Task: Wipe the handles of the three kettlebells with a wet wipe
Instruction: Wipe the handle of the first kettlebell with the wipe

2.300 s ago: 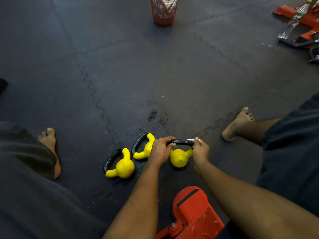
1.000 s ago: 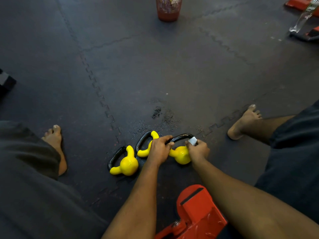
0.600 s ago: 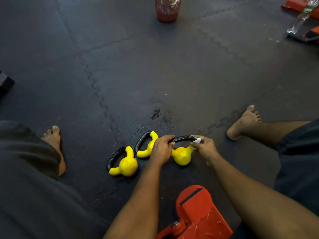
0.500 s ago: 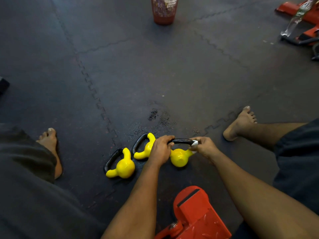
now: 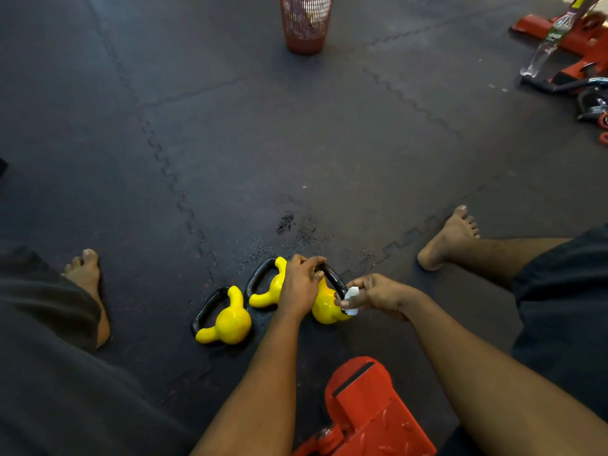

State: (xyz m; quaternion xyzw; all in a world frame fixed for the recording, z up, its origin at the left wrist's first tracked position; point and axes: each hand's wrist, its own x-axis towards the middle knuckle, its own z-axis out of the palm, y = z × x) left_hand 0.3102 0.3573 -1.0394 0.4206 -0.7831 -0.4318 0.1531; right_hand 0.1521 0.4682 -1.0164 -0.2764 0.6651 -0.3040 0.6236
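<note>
My left hand grips the rightmost kettlebell's handle at eleven o'clock, its bar slanting toward five o'clock, where my right hand pinches the wet wipe round it.

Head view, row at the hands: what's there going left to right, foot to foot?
In order: left foot → left kettlebell → middle kettlebell → left hand → right kettlebell → wet wipe → right hand → right foot.
</note>
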